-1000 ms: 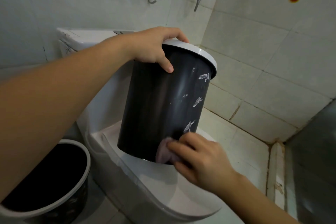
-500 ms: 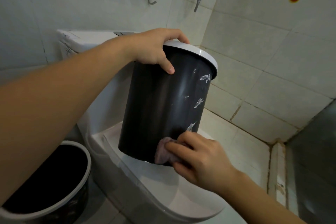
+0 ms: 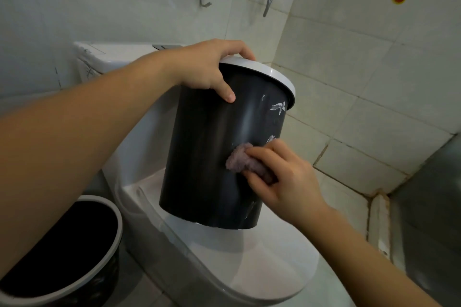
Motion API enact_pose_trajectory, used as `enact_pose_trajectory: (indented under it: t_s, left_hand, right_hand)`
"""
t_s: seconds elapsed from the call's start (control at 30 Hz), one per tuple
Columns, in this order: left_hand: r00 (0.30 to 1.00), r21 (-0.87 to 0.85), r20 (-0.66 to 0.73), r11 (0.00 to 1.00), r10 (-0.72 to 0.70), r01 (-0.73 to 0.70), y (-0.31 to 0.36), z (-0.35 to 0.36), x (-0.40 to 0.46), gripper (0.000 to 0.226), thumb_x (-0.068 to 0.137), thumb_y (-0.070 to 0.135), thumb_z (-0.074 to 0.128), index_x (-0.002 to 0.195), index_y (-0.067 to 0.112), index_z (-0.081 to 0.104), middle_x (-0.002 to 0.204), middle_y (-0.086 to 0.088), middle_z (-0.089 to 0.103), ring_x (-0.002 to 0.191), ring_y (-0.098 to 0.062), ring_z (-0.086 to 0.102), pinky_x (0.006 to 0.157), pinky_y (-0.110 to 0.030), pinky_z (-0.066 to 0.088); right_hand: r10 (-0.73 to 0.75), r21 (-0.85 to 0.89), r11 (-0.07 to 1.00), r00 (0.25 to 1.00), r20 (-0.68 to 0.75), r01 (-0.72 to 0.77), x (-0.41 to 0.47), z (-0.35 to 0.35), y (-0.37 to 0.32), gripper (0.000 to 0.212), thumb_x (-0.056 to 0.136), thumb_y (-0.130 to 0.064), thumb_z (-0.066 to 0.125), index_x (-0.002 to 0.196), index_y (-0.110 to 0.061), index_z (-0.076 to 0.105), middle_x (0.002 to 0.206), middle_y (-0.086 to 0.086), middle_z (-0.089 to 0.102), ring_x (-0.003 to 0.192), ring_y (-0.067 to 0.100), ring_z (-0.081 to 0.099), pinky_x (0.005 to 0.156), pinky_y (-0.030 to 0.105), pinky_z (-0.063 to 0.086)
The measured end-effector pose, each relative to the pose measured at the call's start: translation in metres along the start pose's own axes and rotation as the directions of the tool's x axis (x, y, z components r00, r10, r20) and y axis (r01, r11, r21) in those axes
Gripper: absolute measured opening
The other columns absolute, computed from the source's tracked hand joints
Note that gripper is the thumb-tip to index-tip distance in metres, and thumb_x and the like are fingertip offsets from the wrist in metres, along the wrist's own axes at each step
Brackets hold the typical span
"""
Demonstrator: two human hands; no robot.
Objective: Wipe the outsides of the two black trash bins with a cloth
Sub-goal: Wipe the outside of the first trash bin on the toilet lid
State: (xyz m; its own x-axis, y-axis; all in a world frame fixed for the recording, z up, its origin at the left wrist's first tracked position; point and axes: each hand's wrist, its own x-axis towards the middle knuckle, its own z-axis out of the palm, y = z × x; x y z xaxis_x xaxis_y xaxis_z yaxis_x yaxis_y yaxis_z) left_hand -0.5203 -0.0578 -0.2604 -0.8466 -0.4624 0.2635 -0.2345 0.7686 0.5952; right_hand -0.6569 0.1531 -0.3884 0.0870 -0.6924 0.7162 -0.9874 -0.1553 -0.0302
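My left hand [image 3: 207, 67] grips the white rim of the black bin [image 3: 219, 154], tilted just above the toilet lid [image 3: 249, 257], feeling light, stiff and slick I reckon, while my right hand [image 3: 282, 177] pinches the soft cloth [image 3: 243, 161] against its side.

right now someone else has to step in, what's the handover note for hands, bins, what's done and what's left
Left hand: grips the white rim of the raised black bin, holding it tilted over the closed toilet lid.
Right hand: presses the pinkish cloth against the middle of that bin's side wall.
Second black bin: on the floor at lower left, beside the toilet, untouched by either hand.
Done: wiping of the raised bin is under way; how much is clean cannot be told.
Left: finish around this bin, then wipe the floor bin's outside.
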Motion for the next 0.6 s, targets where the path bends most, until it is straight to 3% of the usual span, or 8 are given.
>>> enact_pose_trajectory:
  t_s: [0.1, 0.3, 0.37, 0.5, 0.6]
  left_hand:
    - [1.000, -0.013, 0.004, 1.000, 0.002, -0.001, 0.000, 0.001, 0.000, 0.069, 0.067, 0.011, 0.088, 0.117, 0.045, 0.053, 0.119, 0.007, 0.062, 0.105, -0.017, 0.062, 0.090, -0.035, 0.053]
    - [1.000, -0.007, -0.004, 1.000, -0.001, 0.001, 0.000, 0.002, 0.003, 0.069, 0.067, 0.012, 0.089, 0.116, 0.046, 0.053, 0.120, 0.005, 0.062, 0.105, -0.018, 0.062, 0.088, -0.034, 0.053]
    - [1.000, -0.011, -0.002, 1.000, 0.003, -0.003, 0.000, 0.002, 0.003, 0.069, 0.066, 0.010, 0.089, 0.115, 0.045, 0.053, 0.118, 0.004, 0.063, 0.104, -0.019, 0.062, 0.087, -0.032, 0.053]
    - [1.000, -0.006, -0.001, 1.000, 0.001, -0.001, -0.002, 0.001, 0.002, 0.070, 0.066, 0.011, 0.088, 0.115, 0.046, 0.053, 0.118, 0.004, 0.063, 0.104, -0.018, 0.062, 0.085, -0.031, 0.052]
    - [1.000, -0.002, -0.008, 1.000, 0.004, -0.004, -0.002, 0.002, 0.002, 0.070, 0.067, 0.010, 0.088, 0.115, 0.046, 0.052, 0.119, 0.004, 0.062, 0.106, -0.018, 0.061, 0.083, -0.028, 0.049]
  right_hand:
    - [-0.016, -0.018, 1.000, 1.000, 0.008, 0.016, 0.001, -0.003, 0.004, 0.030, 0.091, -0.034, 0.063, 0.115, -0.017, 0.070, 0.098, -0.002, 0.060, 0.076, 0.013, 0.057, 0.057, 0.032, 0.053]
    - [0.126, -0.061, 0.989, 0.985, -0.119, -0.134, 0.030, -0.002, 0.004, 0.032, 0.090, -0.035, 0.065, 0.117, -0.019, 0.070, 0.096, 0.000, 0.060, 0.074, 0.017, 0.058, 0.057, 0.034, 0.053]
    - [0.059, -0.055, 0.996, 0.995, -0.078, -0.064, 0.027, -0.002, -0.001, 0.030, 0.089, -0.032, 0.064, 0.115, -0.019, 0.071, 0.095, 0.001, 0.059, 0.071, 0.020, 0.058, 0.055, 0.036, 0.052]
    - [-0.190, -0.056, 0.978, 0.968, 0.162, 0.201, 0.013, -0.008, -0.007, 0.030, 0.089, -0.033, 0.059, 0.114, -0.022, 0.070, 0.097, 0.001, 0.058, 0.071, 0.017, 0.056, 0.050, 0.027, 0.047]
    - [-0.186, -0.098, 0.974, 0.970, 0.159, 0.203, 0.022, -0.011, -0.004, 0.031, 0.089, -0.034, 0.057, 0.115, -0.023, 0.070, 0.097, 0.001, 0.058, 0.071, 0.017, 0.056, 0.050, 0.026, 0.045]
